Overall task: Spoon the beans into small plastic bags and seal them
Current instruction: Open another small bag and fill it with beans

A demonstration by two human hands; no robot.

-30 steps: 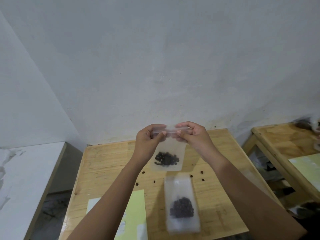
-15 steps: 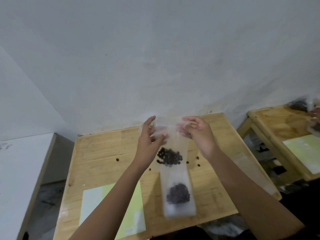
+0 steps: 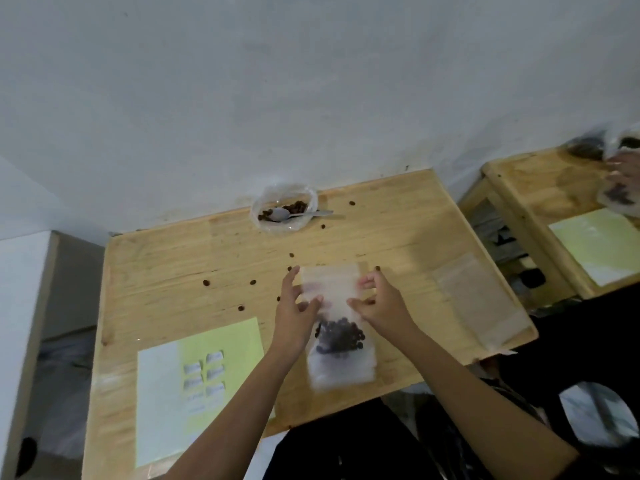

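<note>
Pale wooden table [image 3: 398, 216] against a grey wall; small clear plastic bag of dark beans [image 3: 337, 327] lies flat near its front edge; left hand [image 3: 294, 306] and right hand [image 3: 381, 303] flank it, fingers spread, gripping nothing; an unpressed seal risks spilling beans.

Both forearms are bare with no sleeves, and neither wrist nor fingers show any watch or ring.

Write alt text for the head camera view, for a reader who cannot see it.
Two bare hands, left hand and right hand, rest open on the upper part of a small clear plastic bag of dark beans lying on a light wooden table. At the far edge, a metal spoon lies in an open clear bag of beans; loose beans are scattered around.
</note>
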